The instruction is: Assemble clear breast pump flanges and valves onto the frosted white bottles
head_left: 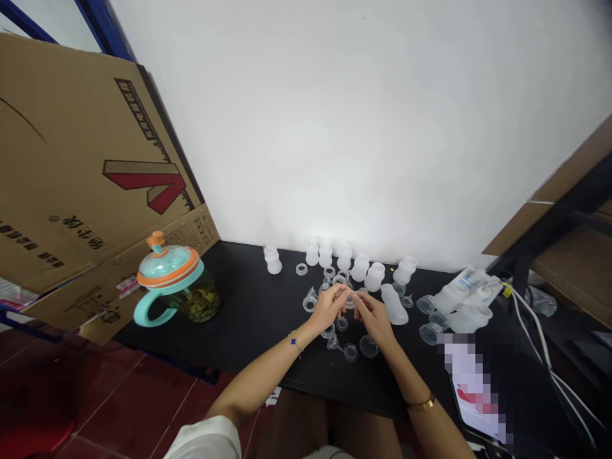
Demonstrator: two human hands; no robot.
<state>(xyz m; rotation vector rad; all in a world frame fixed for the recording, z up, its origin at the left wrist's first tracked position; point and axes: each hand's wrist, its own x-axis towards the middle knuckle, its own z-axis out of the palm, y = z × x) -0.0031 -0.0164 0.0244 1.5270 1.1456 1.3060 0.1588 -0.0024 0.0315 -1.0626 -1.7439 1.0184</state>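
Both my hands meet over the black tabletop [253, 319]. My left hand [329, 306] and my right hand [371, 316] pinch a small translucent silicone piece [350, 301] between their fingertips. Around them lie several clear rings, caps and small valve parts [350, 351]. Behind the hands stand several frosted white bottle-shaped parts [360, 266], and one more lies on its side [394, 305] just right of my right hand.
A teal and orange lidded mug [176, 280] stands at the left. A large cardboard box [71, 185] leans behind it. More white parts [466, 303], white cables [535, 338] and a phone [473, 382] lie at the right. The white wall is close behind.
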